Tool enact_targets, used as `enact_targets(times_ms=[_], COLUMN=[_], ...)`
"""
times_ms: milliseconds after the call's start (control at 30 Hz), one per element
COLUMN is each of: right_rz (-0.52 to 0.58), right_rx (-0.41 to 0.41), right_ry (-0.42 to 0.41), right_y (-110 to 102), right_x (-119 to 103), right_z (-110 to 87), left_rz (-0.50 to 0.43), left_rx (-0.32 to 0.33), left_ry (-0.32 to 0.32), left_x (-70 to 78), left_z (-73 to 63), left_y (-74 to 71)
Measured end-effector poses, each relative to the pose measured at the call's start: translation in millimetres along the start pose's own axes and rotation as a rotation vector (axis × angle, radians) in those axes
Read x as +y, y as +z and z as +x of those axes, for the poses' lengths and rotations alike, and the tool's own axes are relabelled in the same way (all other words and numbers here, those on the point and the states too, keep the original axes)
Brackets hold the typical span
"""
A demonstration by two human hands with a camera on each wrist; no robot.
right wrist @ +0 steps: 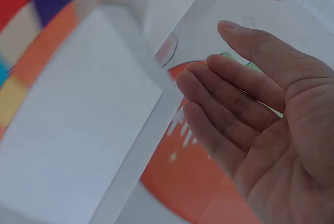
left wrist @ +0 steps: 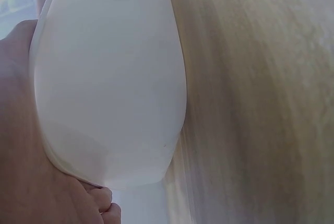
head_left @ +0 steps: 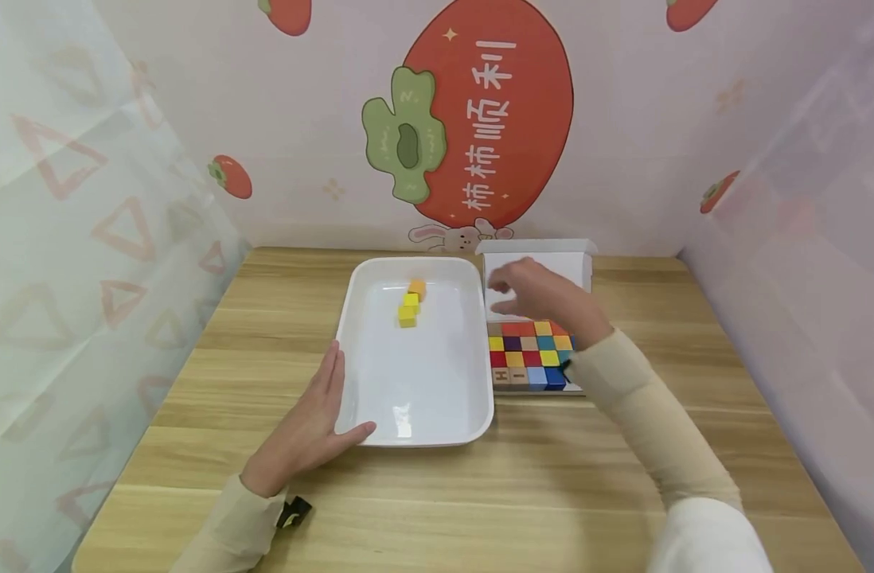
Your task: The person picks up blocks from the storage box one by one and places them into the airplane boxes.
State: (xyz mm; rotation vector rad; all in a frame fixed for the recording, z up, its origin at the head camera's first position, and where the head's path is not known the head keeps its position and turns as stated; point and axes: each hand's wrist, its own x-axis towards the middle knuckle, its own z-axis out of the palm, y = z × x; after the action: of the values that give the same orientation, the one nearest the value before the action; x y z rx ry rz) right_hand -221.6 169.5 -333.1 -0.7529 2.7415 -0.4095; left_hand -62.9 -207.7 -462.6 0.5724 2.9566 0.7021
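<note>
A white tray (head_left: pixel 423 382) lies on the table with two yellow cubes (head_left: pixel 407 317) and an orange cube (head_left: pixel 418 289) in a short row toward its far end. My left hand (head_left: pixel 304 434) rests against the tray's near left corner, fingers along the side and thumb at the front rim. In the left wrist view, it lies along the rim above the outer wall (left wrist: pixel 109 78). Over the raised white lid (head_left: pixel 573 269) of a box of coloured cubes (head_left: pixel 530 360), my right hand (head_left: pixel 544 296) hovers with relaxed fingers. The right wrist view shows its palm (right wrist: pixel 282 156) holding nothing.
The box stands close against the tray's right side, its cubes packed in rows, some with letters. Behind the table rises a wall sheet (head_left: pixel 322 119) with printed fruit, and more sheets hang at both sides. Wood tabletop (head_left: pixel 480 509) extends in front of the tray.
</note>
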Motion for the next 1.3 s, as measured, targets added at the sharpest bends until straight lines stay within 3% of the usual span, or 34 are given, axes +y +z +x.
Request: enact_targets(times_ms=[200, 333, 467, 600, 800, 967, 1100, 1300], right_rz=[0.038, 0.065, 0.077, 0.123, 0.173, 0.136, 0.128, 0.117], right_rx=[0.001, 0.001, 0.002, -0.004, 0.008, 0.032, 0.066, 0.069], right_ry=[-0.006, 0.019, 0.104, 0.190, 0.241, 0.215, 0.181, 0.142], right_y=[-2, 10, 31, 54, 76, 84, 79, 52], right_x=[-31, -43, -49, -48, -42, -40, -42, -43], right_z=[56.8, 94.3, 125.3, 144.1, 160.2, 165.7, 163.1, 148.0], left_rz=[0.010, 0.014, 0.010, 0.014, 0.030, 0.045, 0.043, 0.051], left_rx=[-0.005, -0.001, 0.010, 0.006, 0.030, 0.026, 0.018, 0.049], left_ry=[0.001, -0.006, -0.008, 0.003, 0.019, 0.019, 0.010, 0.038], left_x=[-1.4, -2.3, -3.4, -3.3, -2.0, -0.6, 0.5, 0.1], left_z=[0.7, -1.0, -3.2, -3.6, -1.1, 0.2, 0.4, 1.6], left_y=[-0.3, -2.5, -2.8, -0.5, 0.5, 0.6, -0.3, -0.6])
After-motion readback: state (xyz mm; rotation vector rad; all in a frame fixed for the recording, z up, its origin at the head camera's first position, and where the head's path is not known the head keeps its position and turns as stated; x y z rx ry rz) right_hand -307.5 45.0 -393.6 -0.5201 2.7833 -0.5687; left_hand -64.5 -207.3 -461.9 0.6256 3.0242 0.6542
